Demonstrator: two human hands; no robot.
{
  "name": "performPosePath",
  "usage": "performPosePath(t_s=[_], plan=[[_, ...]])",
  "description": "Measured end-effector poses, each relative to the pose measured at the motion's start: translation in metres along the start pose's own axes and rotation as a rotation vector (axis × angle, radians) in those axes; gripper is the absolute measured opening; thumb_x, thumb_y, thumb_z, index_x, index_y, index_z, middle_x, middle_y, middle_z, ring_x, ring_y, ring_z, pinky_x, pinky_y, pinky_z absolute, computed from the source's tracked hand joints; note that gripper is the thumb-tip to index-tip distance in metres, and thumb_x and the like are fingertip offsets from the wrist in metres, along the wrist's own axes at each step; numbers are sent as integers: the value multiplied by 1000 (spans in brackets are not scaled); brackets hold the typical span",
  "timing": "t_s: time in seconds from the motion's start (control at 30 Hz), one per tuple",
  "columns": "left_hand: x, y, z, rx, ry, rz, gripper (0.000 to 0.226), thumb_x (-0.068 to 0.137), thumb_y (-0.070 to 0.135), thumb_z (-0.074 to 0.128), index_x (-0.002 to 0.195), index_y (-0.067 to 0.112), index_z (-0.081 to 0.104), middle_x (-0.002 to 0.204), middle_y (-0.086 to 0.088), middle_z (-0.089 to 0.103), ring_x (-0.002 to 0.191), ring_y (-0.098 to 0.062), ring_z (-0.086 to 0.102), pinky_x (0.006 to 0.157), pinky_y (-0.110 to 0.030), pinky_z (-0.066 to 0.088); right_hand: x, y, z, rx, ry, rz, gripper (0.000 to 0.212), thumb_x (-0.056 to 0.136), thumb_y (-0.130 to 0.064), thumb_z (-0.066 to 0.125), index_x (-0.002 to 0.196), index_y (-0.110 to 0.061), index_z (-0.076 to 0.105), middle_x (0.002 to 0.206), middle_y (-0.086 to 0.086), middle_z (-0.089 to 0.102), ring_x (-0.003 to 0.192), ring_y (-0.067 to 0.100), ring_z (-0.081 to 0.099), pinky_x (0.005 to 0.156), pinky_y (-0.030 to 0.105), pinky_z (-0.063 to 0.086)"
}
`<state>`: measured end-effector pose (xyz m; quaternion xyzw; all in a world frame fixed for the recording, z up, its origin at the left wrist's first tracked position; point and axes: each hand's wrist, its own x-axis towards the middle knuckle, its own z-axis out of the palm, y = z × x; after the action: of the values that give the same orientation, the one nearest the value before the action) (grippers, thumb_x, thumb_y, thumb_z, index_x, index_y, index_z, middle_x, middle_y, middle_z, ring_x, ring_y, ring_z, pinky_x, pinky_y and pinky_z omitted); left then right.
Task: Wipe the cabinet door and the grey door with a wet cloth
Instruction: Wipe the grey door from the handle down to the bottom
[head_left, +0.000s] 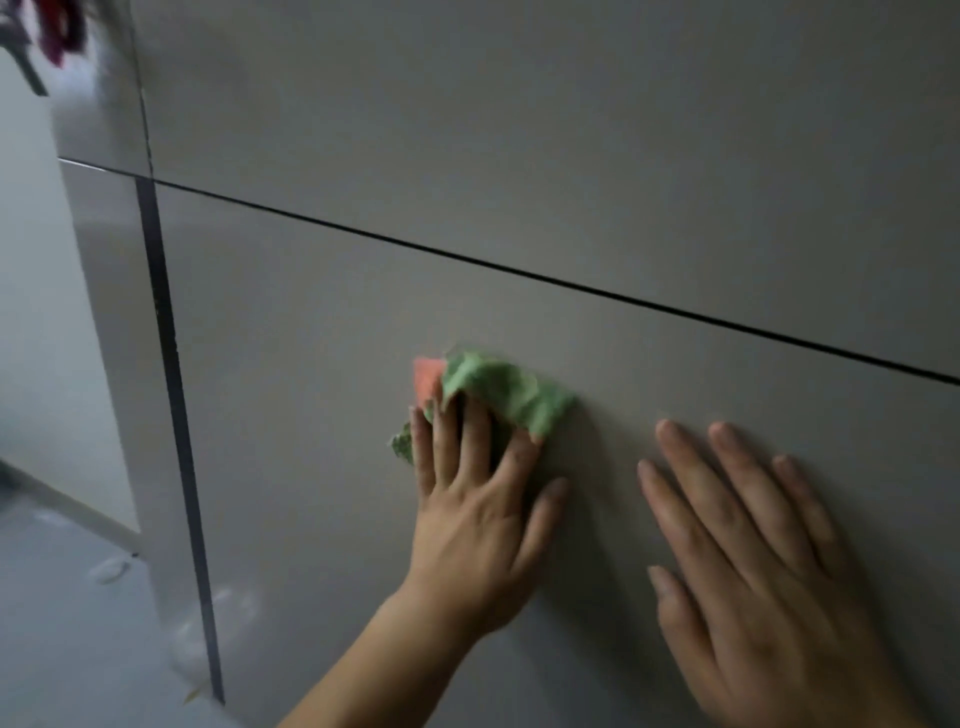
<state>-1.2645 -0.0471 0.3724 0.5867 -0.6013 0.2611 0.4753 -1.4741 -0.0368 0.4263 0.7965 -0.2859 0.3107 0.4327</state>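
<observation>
A grey cabinet door (322, 322) fills most of the view, split from the panel above by a thin dark gap. My left hand (478, 514) presses a green cloth with an orange corner (501, 387) flat against the lower panel, fingers straight and spread over it. To its right my right hand (753, 561) lies flat on the same panel with straight fingers and holds nothing.
The upper grey panel (519, 130) sits above the gap. A dark vertical strip (176, 405) marks the cabinet's left edge, with a glossy side panel (114, 312) beyond. Light grey floor (67, 623) and a pale wall lie at the left. Blurred dark red things (57, 26) hang at top left.
</observation>
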Motion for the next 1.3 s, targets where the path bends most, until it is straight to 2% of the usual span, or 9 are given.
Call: performPosePath(t_s=[0.1,0.23,0.37,0.47,0.57,0.73,0.93,1.13,1.3], plan=[[21,16,-9,-2,-15,-16,61,104,58,25,156,27,21,167,-15,0,156,-38,-14,125,-56,-5,-1,7,-5,74,-6,10,63,90,-32,49,149,-11,47,159,10,39,150,29,33,123,48,21],[7,39,-15,18,-109,120,57,104,58,24,147,23,37,159,-18,22,157,-29,-15,123,-61,6,1,8,-10,240,36,-1,64,87,-30,51,147,-11,44,157,11,42,149,28,34,121,50,26],[13,15,-38,-8,-178,252,63,100,53,41,157,30,24,165,-8,21,159,-26,-5,127,-50,7,15,-2,-12,349,96,-103,62,87,-24,53,147,-8,50,156,12,43,149,28,36,120,49,30],[22,-17,-51,-65,-187,380,79,97,47,54,161,20,16,168,-1,16,159,-27,8,126,-43,17,34,-11,-5,308,14,-138,61,93,-28,50,149,-4,45,161,12,36,151,28,32,122,47,28],[29,-46,-61,-74,-182,496,66,100,42,54,154,12,31,164,-9,28,157,-30,19,124,-42,27,37,-23,8,96,-76,-92,63,97,-34,46,151,-3,42,163,15,30,152,31,27,122,51,25],[54,-89,-73,-66,-95,556,57,100,35,52,149,8,41,162,-23,29,155,-38,22,124,-52,24,43,-70,15,20,-92,119,64,95,-37,52,154,-16,42,160,22,30,151,41,26,126,54,12],[74,-109,-67,-220,-121,670,58,103,35,45,150,2,43,163,-22,29,155,-38,20,125,-53,17,82,-129,46,101,116,475,59,98,-28,54,147,2,37,160,27,26,151,47,18,121,61,22],[77,-114,-67,-298,-150,678,60,103,39,40,150,3,46,166,-16,26,157,-32,18,127,-50,16,98,-133,63,-87,21,611,64,105,-49,22,157,-12,22,170,14,1,155,42,-4,125,54,4],[77,-113,-69,-280,-154,711,61,95,35,51,149,5,49,167,-17,22,157,-33,18,127,-51,16,99,-72,42,-136,324,1060,68,104,-39,26,155,5,23,164,29,14,151,50,8,126,50,4]])
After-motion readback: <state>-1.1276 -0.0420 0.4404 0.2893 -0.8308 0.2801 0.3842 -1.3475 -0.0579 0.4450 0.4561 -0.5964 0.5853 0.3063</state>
